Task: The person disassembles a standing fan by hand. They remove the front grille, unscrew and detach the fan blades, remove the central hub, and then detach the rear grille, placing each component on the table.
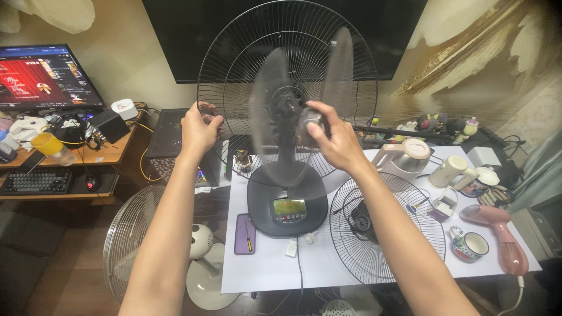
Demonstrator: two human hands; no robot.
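Observation:
A black pedestal fan point(286, 199) stands on a white table point(328, 269), its rear wire guard point(234, 52) upright and its translucent grey blades point(266, 111) exposed. My left hand point(199, 130) grips the left rim of the rear guard. My right hand point(329, 136) is closed on a small round grey cap point(310, 119) at the blade hub. The detached front wire grille point(386, 228) lies flat on the table under my right forearm.
A purple tool case point(244, 233), a cream kettle point(404, 157), a painted mug point(468, 244) and a pink hair dryer point(503, 234) sit on the table. A second white fan point(199, 257) stands on the floor at left. A desk with monitor point(44, 76) and keyboard point(36, 182) is far left.

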